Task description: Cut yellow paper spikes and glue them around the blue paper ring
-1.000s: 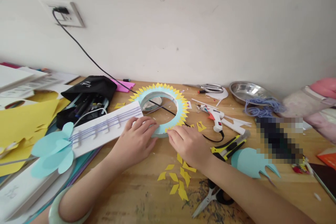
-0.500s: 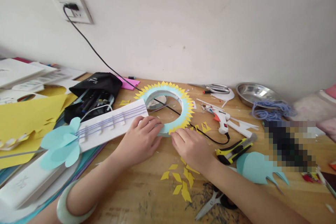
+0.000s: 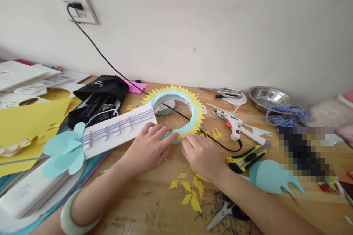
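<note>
A light blue paper ring (image 3: 197, 112) edged with pointed yellow paper pieces joins a white neck (image 3: 132, 117) strung with purple yarn. Light blue paper petals (image 3: 66, 150) sit at the neck's far left end. My left hand (image 3: 151, 143) grips the ring's lower left side beside the neck, its index finger stretched along the ring. At the ring's bottom edge, the closed fingertips of my right hand (image 3: 201, 154) press a yellow paper piece against the rim; they mostly hide it. Loose yellow diamonds (image 3: 186, 186) lie on the table below my hands.
A white glue gun (image 3: 233, 125), a yellow-black utility knife (image 3: 248, 158) and scissors (image 3: 223, 213) lie on the right. Behind them stands a metal bowl (image 3: 268, 97) with purple yarn (image 3: 286, 115). A black marker pouch (image 3: 102, 88) is left; a black cord (image 3: 99, 53) runs behind the ring.
My left index finger has stretched rightward along the ring, closer to my right fingertips. The right hand stays at the same spot on the rim. The view has shifted slightly.
</note>
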Action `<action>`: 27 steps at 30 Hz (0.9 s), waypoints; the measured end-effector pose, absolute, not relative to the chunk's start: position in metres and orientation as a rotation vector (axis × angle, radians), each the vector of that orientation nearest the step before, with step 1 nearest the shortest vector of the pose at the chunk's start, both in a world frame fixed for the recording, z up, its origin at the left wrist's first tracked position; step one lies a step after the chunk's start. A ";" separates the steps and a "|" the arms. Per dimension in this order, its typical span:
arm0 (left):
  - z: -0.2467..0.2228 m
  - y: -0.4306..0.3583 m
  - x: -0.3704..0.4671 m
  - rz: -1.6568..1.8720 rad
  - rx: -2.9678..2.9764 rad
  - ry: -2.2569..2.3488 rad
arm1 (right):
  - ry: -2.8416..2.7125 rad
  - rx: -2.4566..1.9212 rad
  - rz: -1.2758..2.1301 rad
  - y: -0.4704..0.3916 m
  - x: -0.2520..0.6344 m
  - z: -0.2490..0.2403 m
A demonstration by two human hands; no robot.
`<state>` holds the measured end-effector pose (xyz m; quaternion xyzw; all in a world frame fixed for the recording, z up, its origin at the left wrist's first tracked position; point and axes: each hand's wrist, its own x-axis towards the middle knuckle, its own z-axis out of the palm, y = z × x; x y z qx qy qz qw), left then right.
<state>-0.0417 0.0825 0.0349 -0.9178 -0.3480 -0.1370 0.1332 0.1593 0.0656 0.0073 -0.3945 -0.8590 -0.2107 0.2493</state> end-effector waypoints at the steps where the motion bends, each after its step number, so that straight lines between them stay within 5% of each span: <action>1: 0.036 0.082 -0.042 -0.379 -2.661 -1.007 | -2.341 -1.075 -0.571 0.065 0.159 0.008; 27: 0.028 0.085 -0.043 -0.373 -2.628 -0.909 | -2.321 -1.115 -0.473 0.061 0.157 0.013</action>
